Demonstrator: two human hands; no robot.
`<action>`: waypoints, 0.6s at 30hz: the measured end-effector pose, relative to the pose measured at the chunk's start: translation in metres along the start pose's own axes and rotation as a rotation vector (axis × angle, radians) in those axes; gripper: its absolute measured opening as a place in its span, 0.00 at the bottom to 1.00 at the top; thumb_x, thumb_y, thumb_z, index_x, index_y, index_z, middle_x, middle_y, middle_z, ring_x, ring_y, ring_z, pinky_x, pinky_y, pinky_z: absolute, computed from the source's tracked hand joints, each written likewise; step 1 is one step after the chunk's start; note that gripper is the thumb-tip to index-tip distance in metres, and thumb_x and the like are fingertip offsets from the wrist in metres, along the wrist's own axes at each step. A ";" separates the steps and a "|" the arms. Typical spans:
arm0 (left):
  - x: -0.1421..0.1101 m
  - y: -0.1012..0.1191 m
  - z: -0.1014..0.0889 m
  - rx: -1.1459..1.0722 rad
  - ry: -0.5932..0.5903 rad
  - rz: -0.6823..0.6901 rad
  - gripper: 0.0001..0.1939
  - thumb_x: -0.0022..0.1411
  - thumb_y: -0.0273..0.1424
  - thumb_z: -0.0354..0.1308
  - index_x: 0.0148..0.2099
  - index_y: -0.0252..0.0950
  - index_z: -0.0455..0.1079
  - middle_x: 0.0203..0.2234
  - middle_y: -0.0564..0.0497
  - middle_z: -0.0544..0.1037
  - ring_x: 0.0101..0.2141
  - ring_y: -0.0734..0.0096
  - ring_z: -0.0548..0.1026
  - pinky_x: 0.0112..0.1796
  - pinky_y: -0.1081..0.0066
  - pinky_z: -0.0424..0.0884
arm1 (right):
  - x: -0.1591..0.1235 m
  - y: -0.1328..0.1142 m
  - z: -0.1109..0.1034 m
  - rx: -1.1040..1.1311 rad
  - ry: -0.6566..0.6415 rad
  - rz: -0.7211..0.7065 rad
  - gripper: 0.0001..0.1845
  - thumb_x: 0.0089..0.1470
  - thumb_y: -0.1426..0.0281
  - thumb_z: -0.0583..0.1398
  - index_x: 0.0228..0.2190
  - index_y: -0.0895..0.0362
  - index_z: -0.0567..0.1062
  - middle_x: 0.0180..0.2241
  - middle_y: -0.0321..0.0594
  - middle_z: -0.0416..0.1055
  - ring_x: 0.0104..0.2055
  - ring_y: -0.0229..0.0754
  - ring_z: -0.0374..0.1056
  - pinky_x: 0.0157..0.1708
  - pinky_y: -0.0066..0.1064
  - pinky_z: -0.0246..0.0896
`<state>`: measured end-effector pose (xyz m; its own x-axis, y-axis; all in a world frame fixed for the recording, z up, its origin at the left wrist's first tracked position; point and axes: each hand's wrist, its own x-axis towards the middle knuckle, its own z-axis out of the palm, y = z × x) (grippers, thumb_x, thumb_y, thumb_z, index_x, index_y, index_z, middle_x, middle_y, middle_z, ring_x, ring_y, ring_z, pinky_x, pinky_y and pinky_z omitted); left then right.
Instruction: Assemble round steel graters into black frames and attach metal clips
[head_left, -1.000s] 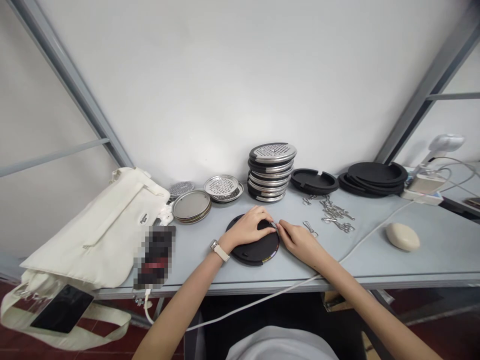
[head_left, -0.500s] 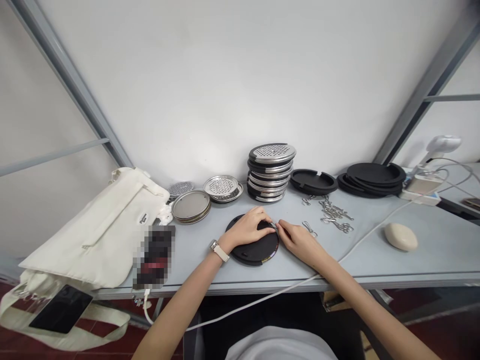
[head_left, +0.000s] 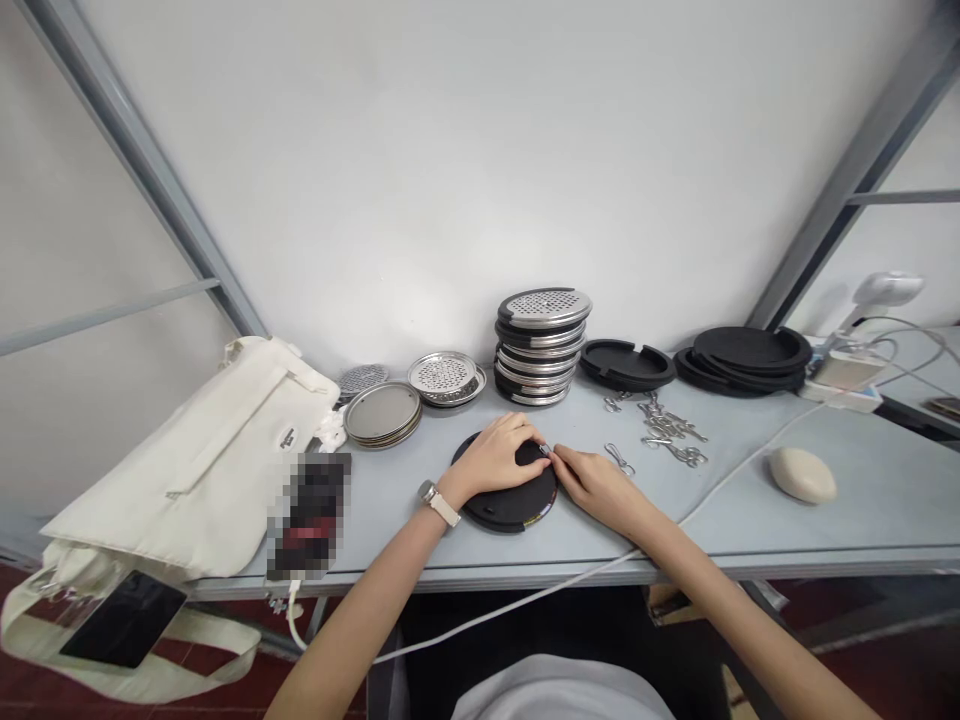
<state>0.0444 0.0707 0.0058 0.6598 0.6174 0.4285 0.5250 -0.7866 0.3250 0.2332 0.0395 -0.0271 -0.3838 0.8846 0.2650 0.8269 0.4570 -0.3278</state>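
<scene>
A round black disc [head_left: 514,507] lies flat on the table near its front edge, with a strip of coloured print on its right rim. My left hand [head_left: 496,456] rests over the disc and holds it down, thumb and forefinger curved towards the right edge. Between the two hands shows a small metal clip [head_left: 545,450], pinched by the fingertips of my right hand [head_left: 596,485] at that edge. Its far end is partly hidden by the fingers. Several loose metal clips [head_left: 671,425] lie to the right, one lone clip [head_left: 619,459] just beyond my right hand.
Behind the disc stands a tall stack of perforated metal-and-black discs [head_left: 544,345]. Metal plates [head_left: 382,412] are at left, black round trays [head_left: 628,362] at right. A white bag [head_left: 187,460], a cream rounded object [head_left: 802,475] and a white cable [head_left: 720,495] share the table [head_left: 885,510].
My right fingertips have shifted slightly at the disc's edge, and more of the metal clip shows now. My left hand and the disc stay in place.
</scene>
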 end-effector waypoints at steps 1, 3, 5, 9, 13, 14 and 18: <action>0.000 0.000 0.000 0.002 -0.001 0.003 0.09 0.61 0.34 0.56 0.41 0.35 0.67 0.37 0.49 0.69 0.42 0.65 0.67 0.46 0.66 0.65 | 0.000 0.000 0.000 0.002 -0.001 -0.003 0.16 0.64 0.66 0.43 0.28 0.54 0.63 0.22 0.37 0.69 0.23 0.40 0.66 0.25 0.28 0.45; 0.000 -0.001 0.000 -0.008 -0.009 0.011 0.08 0.62 0.35 0.56 0.40 0.36 0.67 0.37 0.49 0.69 0.42 0.65 0.67 0.45 0.66 0.65 | 0.000 0.000 0.000 0.004 -0.003 -0.006 0.16 0.64 0.66 0.43 0.28 0.55 0.63 0.23 0.37 0.70 0.24 0.40 0.66 0.25 0.28 0.46; 0.000 -0.002 0.000 -0.029 -0.019 0.021 0.08 0.62 0.35 0.55 0.40 0.36 0.67 0.37 0.49 0.69 0.42 0.66 0.67 0.45 0.67 0.65 | 0.000 0.001 0.000 -0.003 -0.003 0.001 0.16 0.64 0.66 0.43 0.28 0.55 0.63 0.23 0.37 0.70 0.24 0.40 0.66 0.25 0.28 0.46; 0.001 -0.004 0.000 -0.076 -0.029 0.027 0.08 0.63 0.35 0.54 0.39 0.35 0.67 0.37 0.49 0.69 0.42 0.66 0.67 0.45 0.67 0.65 | 0.001 0.001 0.002 -0.024 0.010 0.037 0.15 0.64 0.66 0.44 0.29 0.55 0.64 0.24 0.38 0.71 0.25 0.41 0.67 0.26 0.28 0.46; 0.001 -0.005 0.001 -0.107 -0.034 0.024 0.08 0.63 0.35 0.55 0.40 0.36 0.67 0.37 0.48 0.69 0.43 0.65 0.67 0.46 0.66 0.65 | 0.001 0.000 0.003 -0.005 0.015 0.074 0.16 0.64 0.65 0.44 0.28 0.55 0.64 0.24 0.39 0.72 0.25 0.41 0.68 0.26 0.28 0.47; 0.001 -0.005 0.001 -0.111 -0.035 0.022 0.08 0.63 0.35 0.55 0.40 0.36 0.68 0.37 0.48 0.69 0.43 0.65 0.67 0.46 0.66 0.65 | 0.001 -0.001 0.003 0.004 0.018 0.082 0.16 0.64 0.65 0.44 0.28 0.55 0.64 0.24 0.39 0.72 0.25 0.41 0.68 0.26 0.28 0.47; 0.001 -0.006 0.002 -0.124 -0.035 0.016 0.08 0.62 0.35 0.55 0.40 0.36 0.68 0.37 0.48 0.69 0.43 0.64 0.67 0.46 0.65 0.65 | 0.001 0.000 0.002 0.005 0.046 0.108 0.16 0.63 0.64 0.44 0.28 0.54 0.64 0.24 0.40 0.72 0.25 0.42 0.69 0.26 0.28 0.48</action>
<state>0.0432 0.0761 0.0027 0.6867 0.6033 0.4055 0.4456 -0.7901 0.4209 0.2321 0.0407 -0.0288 -0.2734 0.9236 0.2688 0.8601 0.3599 -0.3616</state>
